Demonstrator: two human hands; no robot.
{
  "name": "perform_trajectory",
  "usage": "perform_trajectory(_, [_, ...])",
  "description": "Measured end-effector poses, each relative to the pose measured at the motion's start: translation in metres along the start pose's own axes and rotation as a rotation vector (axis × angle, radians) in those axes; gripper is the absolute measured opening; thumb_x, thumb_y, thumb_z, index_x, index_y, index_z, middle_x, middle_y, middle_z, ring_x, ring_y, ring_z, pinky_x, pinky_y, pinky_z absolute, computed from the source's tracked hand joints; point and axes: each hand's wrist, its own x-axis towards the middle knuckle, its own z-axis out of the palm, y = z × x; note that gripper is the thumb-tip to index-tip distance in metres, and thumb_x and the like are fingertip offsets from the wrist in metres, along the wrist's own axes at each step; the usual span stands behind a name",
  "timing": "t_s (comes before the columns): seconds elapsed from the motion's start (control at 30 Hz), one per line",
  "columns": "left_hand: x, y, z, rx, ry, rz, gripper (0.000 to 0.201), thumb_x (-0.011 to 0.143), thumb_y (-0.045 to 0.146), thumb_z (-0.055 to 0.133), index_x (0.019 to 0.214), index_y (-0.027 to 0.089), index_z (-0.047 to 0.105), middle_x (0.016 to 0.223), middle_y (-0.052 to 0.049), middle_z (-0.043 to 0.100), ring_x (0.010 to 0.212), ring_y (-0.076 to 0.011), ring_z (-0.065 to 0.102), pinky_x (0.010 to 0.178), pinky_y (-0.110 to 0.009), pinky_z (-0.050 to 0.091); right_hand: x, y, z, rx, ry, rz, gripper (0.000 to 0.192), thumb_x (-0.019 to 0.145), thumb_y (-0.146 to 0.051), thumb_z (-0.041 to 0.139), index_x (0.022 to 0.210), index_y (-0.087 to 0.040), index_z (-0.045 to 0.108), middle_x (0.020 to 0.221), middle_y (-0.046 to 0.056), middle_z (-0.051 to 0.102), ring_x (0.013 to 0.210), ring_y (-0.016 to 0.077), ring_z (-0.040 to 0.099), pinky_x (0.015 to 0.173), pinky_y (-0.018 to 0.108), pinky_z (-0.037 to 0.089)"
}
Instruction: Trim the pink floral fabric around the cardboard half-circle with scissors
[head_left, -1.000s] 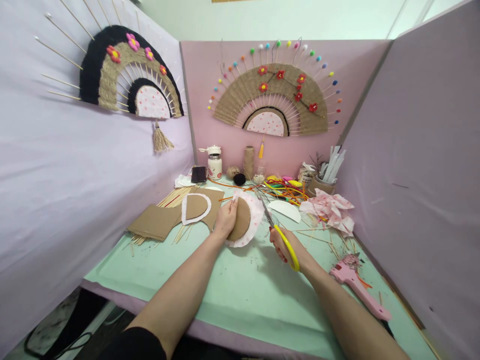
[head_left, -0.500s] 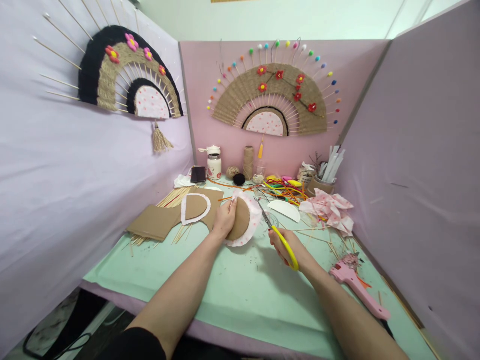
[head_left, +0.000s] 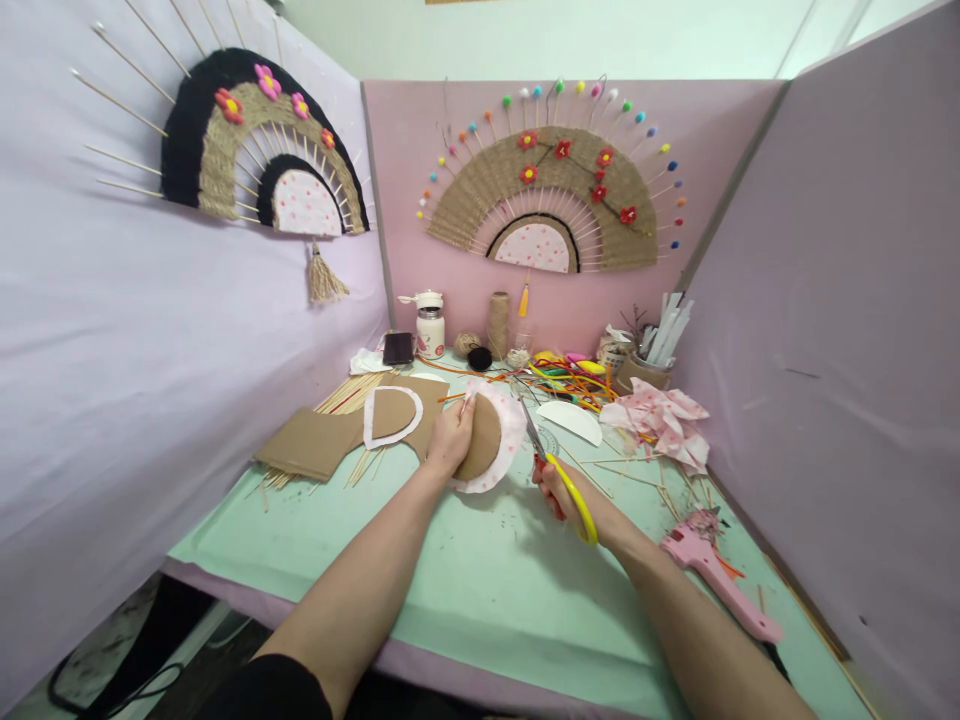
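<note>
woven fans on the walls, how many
2. One woven fan with a black outer band hangs on the left wall; the other woven fan, tan with coloured pin heads, hangs on the pink back wall.

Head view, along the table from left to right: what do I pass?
Folded cardboard → white-rimmed cardboard half-disc → left hand on the fabric-backed disc → scissors in the right hand → pink fabric scraps → pink glue gun.

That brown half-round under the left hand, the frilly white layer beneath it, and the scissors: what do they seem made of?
The brown half-round looks like matte cardboard: flat, stiff, kraft-brown. The white layer seems thin fabric or paper, with a faint pink print and a wavy cut edge. The scissors show shiny metal blades and glossy yellow handles, likely plastic.
</note>
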Motion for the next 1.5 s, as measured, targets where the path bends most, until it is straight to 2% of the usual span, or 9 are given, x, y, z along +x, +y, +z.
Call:
perform_trajectory(0.37, [0.000,-0.001,0.001,0.004,0.005,0.004,0.043,0.090,0.051,0.034,0.060,0.021,0.038,0.057,0.003,0.046,0.059,-0.0141,0.043,0.059,-0.027,0.029,-0.002,-0.010,-0.002,-0.009,0.010,0.042,0.051,0.084,-0.068,0.033,0.074,-0.020,0.047,0.054,-0.003,0.043,0.044,0.0103,0.039,0.041,0.023,0.034])
perform_trajectory(0.67, [0.001,-0.002,0.000,0.008,0.003,-0.012,0.043,0.089,0.053,0.034,0.061,0.021,0.041,0.059,0.002,0.049,0.060,-0.0146,0.044,0.059,-0.027,0.030,-0.004,-0.022,-0.003,0.027,0.049,0.182,0.041,0.082,-0.059,0.041,0.072,-0.020,0.047,0.047,-0.005,0.039,0.037,0.0103,0.039,0.035,0.023,0.034])
perform_trajectory(0.87, [0.001,-0.002,0.001,0.001,0.012,-0.011,0.043,0.089,0.052,0.035,0.060,0.021,0.038,0.057,0.002,0.047,0.059,-0.0143,0.042,0.060,-0.028,0.029,-0.004,-0.026,-0.002,0.085,0.052,0.259,0.037,0.079,-0.056,0.048,0.070,-0.020,0.045,0.041,-0.007,0.036,0.031,0.0087,0.035,0.030,0.021,0.031])
perform_trajectory(1.33, [0.001,-0.002,0.001,0.011,-0.016,-0.017,0.043,0.090,0.052,0.033,0.061,0.021,0.038,0.060,0.002,0.047,0.060,-0.0146,0.043,0.059,-0.028,0.030,-0.004,-0.025,-0.001,0.084,0.036,0.253,0.041,0.079,-0.060,0.045,0.067,-0.021,0.042,0.035,-0.008,0.035,0.027,0.0086,0.033,0.029,0.021,0.030])
perform_trajectory(1.5, [0.001,-0.001,0.000,0.020,-0.027,-0.022,0.044,0.090,0.053,0.033,0.060,0.021,0.037,0.058,0.002,0.046,0.059,-0.0145,0.042,0.058,-0.028,0.030,-0.003,-0.019,-0.001,0.036,0.049,0.136,0.047,0.078,-0.065,0.044,0.069,-0.020,0.043,0.043,-0.007,0.036,0.032,0.0080,0.034,0.032,0.021,0.030])
